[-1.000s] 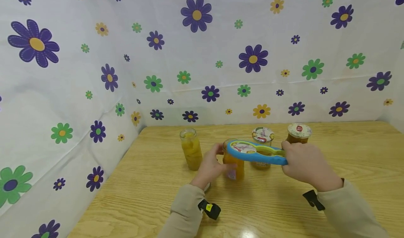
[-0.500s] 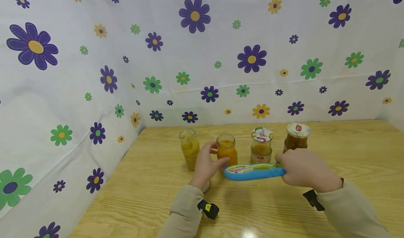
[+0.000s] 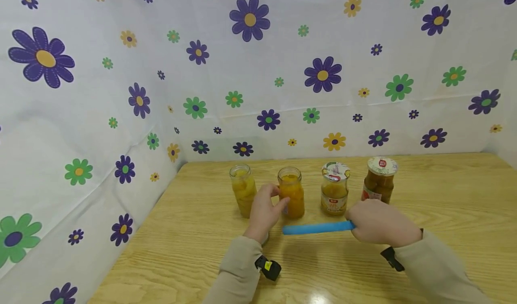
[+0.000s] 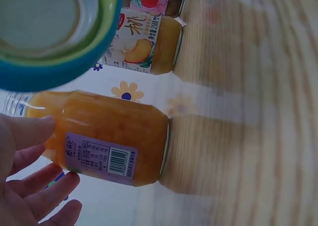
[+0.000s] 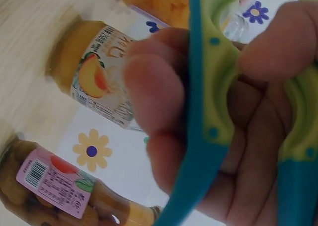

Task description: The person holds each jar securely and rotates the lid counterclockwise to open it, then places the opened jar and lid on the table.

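My left hand (image 3: 264, 210) is beside an uncapped glass jar of orange fruit (image 3: 292, 198), which stands upright on the table. In the left wrist view the thumb lies against the jar near its neck, while the other fingers are loosely spread. My right hand (image 3: 381, 223) grips the handles of a blue and green jar opener (image 3: 317, 228), held level above the table in front of the jar. Inside the opener's ring sits a jar lid (image 4: 39, 17), its underside showing in the left wrist view.
An uncapped jar of yellow fruit (image 3: 243, 194) stands to the left. Farther right are a lidded peach jar (image 3: 334, 196) and a lidded jar of darker fruit (image 3: 378, 183). A pale round object (image 3: 265, 238) is mostly hidden behind the left wrist. Flowered cloth (image 3: 282, 62) hangs behind the table.
The opener has come away from the orange fruit jar with the lid, moving down and nearer me and turning edge-on. The jar has moved slightly back and left, onto the table; my left fingers have loosened.
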`<state>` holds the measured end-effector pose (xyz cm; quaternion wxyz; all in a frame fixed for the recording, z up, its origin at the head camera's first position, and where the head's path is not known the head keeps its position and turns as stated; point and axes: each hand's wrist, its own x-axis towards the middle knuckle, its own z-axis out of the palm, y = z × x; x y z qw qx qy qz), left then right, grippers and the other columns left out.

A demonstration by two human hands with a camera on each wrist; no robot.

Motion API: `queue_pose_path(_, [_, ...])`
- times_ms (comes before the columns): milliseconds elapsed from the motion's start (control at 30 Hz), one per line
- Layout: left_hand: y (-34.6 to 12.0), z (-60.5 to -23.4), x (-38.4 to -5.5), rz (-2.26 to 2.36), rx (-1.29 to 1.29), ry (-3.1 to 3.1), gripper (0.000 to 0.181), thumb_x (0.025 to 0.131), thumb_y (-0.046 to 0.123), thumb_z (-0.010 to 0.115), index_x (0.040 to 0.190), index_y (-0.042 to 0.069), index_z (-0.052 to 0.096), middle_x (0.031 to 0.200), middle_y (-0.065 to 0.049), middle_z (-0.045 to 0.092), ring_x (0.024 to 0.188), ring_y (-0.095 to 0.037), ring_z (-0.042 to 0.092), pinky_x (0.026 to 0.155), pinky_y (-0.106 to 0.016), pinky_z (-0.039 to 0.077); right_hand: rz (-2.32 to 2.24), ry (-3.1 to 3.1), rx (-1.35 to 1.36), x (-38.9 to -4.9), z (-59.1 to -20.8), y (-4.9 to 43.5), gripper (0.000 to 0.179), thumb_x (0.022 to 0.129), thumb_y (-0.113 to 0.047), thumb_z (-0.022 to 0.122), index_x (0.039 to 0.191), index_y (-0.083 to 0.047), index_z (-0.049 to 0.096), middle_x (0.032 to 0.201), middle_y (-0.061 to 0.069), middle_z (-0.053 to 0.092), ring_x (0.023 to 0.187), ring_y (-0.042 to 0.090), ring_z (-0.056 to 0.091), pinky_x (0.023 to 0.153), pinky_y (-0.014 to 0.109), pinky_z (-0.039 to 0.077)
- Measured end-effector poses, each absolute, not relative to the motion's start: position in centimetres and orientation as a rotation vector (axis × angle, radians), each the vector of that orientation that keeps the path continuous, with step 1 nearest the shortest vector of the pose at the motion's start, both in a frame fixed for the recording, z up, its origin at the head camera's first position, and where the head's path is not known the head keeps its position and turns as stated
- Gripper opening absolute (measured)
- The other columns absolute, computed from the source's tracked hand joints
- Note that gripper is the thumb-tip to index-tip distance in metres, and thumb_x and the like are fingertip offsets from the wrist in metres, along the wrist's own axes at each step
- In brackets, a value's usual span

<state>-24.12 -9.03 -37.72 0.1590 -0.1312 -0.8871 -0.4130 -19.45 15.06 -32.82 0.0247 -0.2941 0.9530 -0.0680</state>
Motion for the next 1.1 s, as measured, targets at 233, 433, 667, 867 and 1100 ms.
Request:
queue_pose_path(233, [-9.1,-37.3,-24.1,-1.227,-0.464,-2.566,0.015,0.084,0.016,0.061,0.076,0.003,0.064,0.122,-0.017,0.048,0.112,-0.035,0.044,0.092,-0.044,0.037,-0.221,2.914,-0.892,-19.7,-33.3,14.4,0.018,0.078,-0.006,0.056,0.096,-0.005,0.06,0.057,-0.005,0.041,0.049,0.009,0.035,0.046,0.023,0.03])
queue_pose_path(433, [-9.3,-37.2,-24.1,-1.292,-0.489,-2.594,0.017,0.086,0.017,0.058,0.082,0.002,0.064,0.127,-0.019,0.044,0.117,-0.036,0.038,0.095,-0.046,0.032,-0.245,2.897,-0.941,-19.9,-33.9,14.0,0.028,0.078,-0.006,0.058,0.105,-0.003,0.054,0.06,-0.004,0.043,0.051,0.011,0.038,0.047,0.026,0.036])
queue_pose_path(667, [-9.4,-37.0,-24.0,-1.354,-0.472,-2.641,0.019,0.087,0.02,0.056,0.086,0.002,0.061,0.132,-0.018,0.039,0.122,-0.035,0.032,0.098,-0.047,0.028,-0.25,2.893,-0.964,-20.2,-34.7,13.9,0.027,0.077,-0.006,0.058,0.104,-0.005,0.052,0.061,-0.003,0.044,0.051,0.012,0.039,0.048,0.027,0.036])
queue_pose_path(867, [-9.4,-36.9,-23.9,-1.368,-0.449,-2.675,0.022,0.087,0.022,0.056,0.089,0.001,0.061,0.134,-0.016,0.038,0.124,-0.033,0.03,0.099,-0.045,0.027,-0.329,2.855,-0.945,-20.7,-35.5,14.0,0.011,0.076,-0.003,0.054,0.082,-0.012,0.056,0.063,-0.005,0.044,0.055,0.012,0.039,0.052,0.028,0.036])
queue_pose_path(1100, [-9.3,-36.8,-23.9,-1.362,-0.443,-2.683,0.023,0.087,0.021,0.056,0.091,-0.001,0.061,0.134,-0.015,0.038,0.124,-0.033,0.03,0.099,-0.045,0.028,-0.406,2.835,-0.935,-20.9,-35.8,14.0,0.012,0.077,-0.003,0.053,0.072,-0.013,0.058,0.059,-0.006,0.044,0.054,0.011,0.039,0.052,0.027,0.035])
